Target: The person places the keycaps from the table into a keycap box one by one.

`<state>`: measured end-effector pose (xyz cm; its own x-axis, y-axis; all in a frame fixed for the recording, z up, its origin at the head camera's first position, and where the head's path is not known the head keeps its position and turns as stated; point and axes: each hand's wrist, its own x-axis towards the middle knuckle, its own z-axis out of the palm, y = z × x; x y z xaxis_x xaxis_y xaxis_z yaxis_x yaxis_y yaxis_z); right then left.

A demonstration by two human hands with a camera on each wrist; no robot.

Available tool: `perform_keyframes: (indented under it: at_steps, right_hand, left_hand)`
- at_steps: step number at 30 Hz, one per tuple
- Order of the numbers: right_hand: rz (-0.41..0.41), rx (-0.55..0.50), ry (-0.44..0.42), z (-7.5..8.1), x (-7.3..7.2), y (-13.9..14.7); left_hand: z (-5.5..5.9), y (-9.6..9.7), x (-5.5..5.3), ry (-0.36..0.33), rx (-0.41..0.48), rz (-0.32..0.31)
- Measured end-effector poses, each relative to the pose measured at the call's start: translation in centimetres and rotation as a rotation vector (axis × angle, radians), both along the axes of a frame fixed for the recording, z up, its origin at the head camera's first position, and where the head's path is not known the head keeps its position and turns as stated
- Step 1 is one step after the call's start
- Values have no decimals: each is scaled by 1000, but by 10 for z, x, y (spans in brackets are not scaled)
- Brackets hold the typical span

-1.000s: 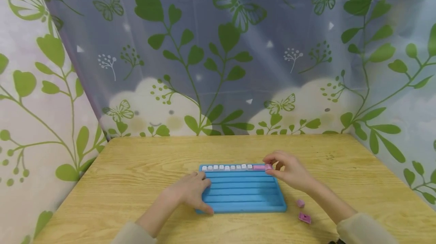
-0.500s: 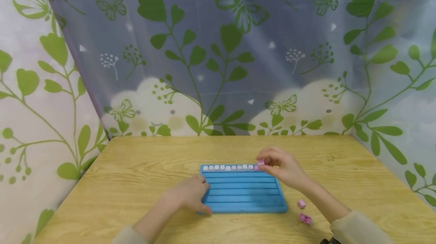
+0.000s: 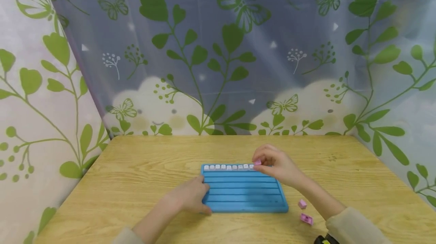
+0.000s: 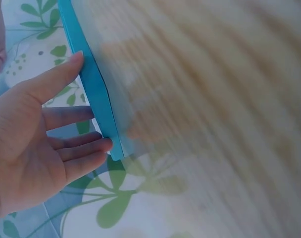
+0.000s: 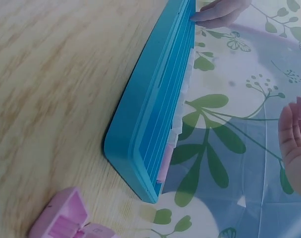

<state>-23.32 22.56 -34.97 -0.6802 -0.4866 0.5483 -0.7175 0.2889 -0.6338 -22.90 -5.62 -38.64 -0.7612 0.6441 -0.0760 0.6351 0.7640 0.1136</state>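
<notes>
A shallow blue keyboard-shaped tray (image 3: 238,193) with raised ridges lies on the table. White keycaps (image 3: 229,167) fill much of its far row; a longer pink keycap (image 5: 164,163) sits at the right end of them, hidden behind the right hand in the head view. My right hand (image 3: 281,166) pinches a small pink keycap (image 3: 257,162) between thumb and fingertips, just over the far rim. At the tray's left side, my left hand (image 3: 192,195) rests with thumb and extended fingers against the edge (image 4: 98,99).
Right of the tray, a small pink keycap (image 3: 302,204) and a larger pink keycap (image 3: 306,219), its hollow underside showing, lie on the wooden table (image 3: 153,160). A dark object (image 3: 325,240) shows by the right sleeve. A leaf-patterned curtain (image 3: 204,66) hangs behind the table.
My right hand has moved left along the far row and slightly up with the small pink keycap, now covering the longer pink one. The left hand stays at the tray's edge.
</notes>
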Motion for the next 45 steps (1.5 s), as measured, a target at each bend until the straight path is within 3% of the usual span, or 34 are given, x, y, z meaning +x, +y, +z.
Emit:
perform_keyframes:
  at_steps: [3,7,12,19,22,31,38,45]
  right_hand:
    - [19,-14,-35,1,0,-3]
    - [-21,-5,-108,3,1,-7]
    - [-63,71,-235,4,0,-14]
    - [60,81,-335,3,-7,-27]
    - [71,69,-358,3,-10,-32]
    - [-18,163,-329,1,-20,-45]
    - [-57,252,-203,-9,-30,-54]
    - [-69,362,-141,-16,-40,-66]
  left_hand:
    - [0,1,3,13,1,12]
    - [1,3,7,30,13,21]
    - [0,4,9,52,35,12]
    - [0,3,6,58,18,-13]
    - [0,2,5,53,17,-21]
    - [1,-1,2,53,20,-35]
    - [-1,-2,1,60,25,-51]
    - [-1,-2,0,65,29,-60]
